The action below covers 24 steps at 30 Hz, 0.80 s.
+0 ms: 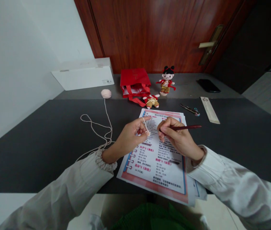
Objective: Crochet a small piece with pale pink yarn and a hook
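Note:
My left hand (133,134) is over the printed sheets (164,179), with pale yarn (111,127) looped over its index finger. Its thumb and fingers pinch the yarn, where a small pale bit shows at the thumb tip. In my right hand (174,135) is a dark reddish-brown crochet hook (188,127), gripped like a pen. The handle points right, while the hook's tip is hidden by the fingers. From the left hand the yarn runs in loose curves over the dark table to a small pale pink ball of yarn (106,93).
At the back stand a white box (85,76), a red gift bag (135,80) and a crocheted doll (167,81). A headless doll body (151,101) lies by the bag. Small scissors (190,109), a flat pale packet (209,110) and a black phone (208,85) are at the right.

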Available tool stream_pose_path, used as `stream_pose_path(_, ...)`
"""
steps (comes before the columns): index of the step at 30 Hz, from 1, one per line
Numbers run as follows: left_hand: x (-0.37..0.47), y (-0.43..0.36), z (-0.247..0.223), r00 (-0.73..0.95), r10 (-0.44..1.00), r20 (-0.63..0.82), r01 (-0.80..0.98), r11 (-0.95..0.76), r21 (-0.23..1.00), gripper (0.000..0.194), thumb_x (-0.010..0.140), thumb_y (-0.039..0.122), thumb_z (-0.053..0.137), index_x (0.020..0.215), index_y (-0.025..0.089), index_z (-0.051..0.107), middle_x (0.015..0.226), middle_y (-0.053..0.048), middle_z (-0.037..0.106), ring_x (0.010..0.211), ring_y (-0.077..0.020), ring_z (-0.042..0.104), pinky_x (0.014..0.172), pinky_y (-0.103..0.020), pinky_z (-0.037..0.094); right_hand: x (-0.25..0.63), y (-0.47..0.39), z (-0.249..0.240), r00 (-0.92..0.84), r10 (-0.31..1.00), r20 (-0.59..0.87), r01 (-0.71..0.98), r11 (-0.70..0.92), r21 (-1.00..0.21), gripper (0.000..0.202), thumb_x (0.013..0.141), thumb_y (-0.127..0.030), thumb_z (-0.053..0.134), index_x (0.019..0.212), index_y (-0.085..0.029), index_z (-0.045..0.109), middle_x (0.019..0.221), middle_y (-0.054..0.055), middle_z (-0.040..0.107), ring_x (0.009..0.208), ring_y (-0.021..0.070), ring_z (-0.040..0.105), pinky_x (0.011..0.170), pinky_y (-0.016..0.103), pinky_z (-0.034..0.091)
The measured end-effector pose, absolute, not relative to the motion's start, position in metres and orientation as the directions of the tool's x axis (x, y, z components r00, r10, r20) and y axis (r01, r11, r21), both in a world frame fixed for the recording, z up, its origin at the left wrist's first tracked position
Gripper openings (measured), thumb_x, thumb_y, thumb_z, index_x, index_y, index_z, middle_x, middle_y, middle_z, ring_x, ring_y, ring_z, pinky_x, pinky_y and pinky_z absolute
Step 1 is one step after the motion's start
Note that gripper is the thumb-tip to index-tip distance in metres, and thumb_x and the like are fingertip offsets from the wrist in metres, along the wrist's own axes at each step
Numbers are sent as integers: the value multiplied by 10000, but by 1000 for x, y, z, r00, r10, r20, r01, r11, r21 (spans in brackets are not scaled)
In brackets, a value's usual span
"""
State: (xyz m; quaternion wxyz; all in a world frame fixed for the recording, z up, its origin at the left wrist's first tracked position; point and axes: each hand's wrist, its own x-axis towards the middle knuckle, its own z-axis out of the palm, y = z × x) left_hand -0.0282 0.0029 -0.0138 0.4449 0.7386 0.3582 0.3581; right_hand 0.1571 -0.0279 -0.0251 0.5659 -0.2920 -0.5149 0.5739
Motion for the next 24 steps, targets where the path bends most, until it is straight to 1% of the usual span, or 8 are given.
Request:
stream_pose_path(2,-29,3,-14,491,846,208,211,-347,914,206,767,130,614,972,142,629,732,26,548,646,-99,486,672,-273,417,159,-27,-26,-200,936,290,-296,224,-928,164,830,-264,673,735,-190,561,663,-29,605,530,94,513,535,245,394)
stream_pose_path(6,-30,2,-14,491,851,186,210,-323,923,311,773,142,616,1084,143,603,673,50,507,651,-105,496,677,-274,425,159,-29,-28,-199,915,351,-218,308,-926,147,863,-245,633,755,-198,546,664,-33,574,542,102,498,537,258,379)
stream_pose_path(7,-30,2,-14,488,854,181,210,-317,925,286,772,143,618,1058,143,608,670,49,508,661,-108,507,684,-276,428,159,-30,-29,-193,911,364,-199,327,-924,141,868,-237,624,760,-200,542,665,-34,566,547,104,496,539,259,379)
stream_pose_path(11,-31,2,-14,490,855,171,198,-301,933,35,775,150,613,802,156,592,702,16,556,796,-149,581,742,-299,440,158,-34,-30,-178,893,414,-101,402,-910,115,878,-208,604,786,-208,535,696,-29,552,584,110,489,553,264,376)
stream_pose_path(15,-31,1,-12,504,845,178,148,-287,946,156,764,141,615,661,184,506,715,-13,574,1076,-226,572,810,-319,431,156,-38,-33,-174,861,478,-5,485,-875,93,883,-184,586,812,-213,533,754,-15,554,638,117,497,577,272,385)
stream_pose_path(17,-30,0,-10,497,851,169,132,-266,955,182,756,140,620,637,188,492,712,-19,570,1143,-242,544,824,-321,425,155,-40,-34,-178,849,497,39,511,-859,95,889,-174,573,817,-214,525,766,-11,553,656,119,501,590,275,389)
stream_pose_path(21,-29,-1,-8,473,872,124,136,-211,968,151,745,146,632,650,181,521,692,-7,565,1041,-225,585,826,-327,422,152,-44,-36,-181,825,535,115,558,-822,96,893,-158,556,827,-215,514,788,-1,559,681,126,506,608,283,389)
stream_pose_path(24,-29,-1,-8,464,879,108,138,-193,971,144,746,141,631,648,176,532,733,-21,586,1036,-226,583,813,-327,424,151,-44,-36,-178,823,539,117,561,-819,102,896,-165,551,818,-216,509,788,3,560,682,131,511,612,288,393)
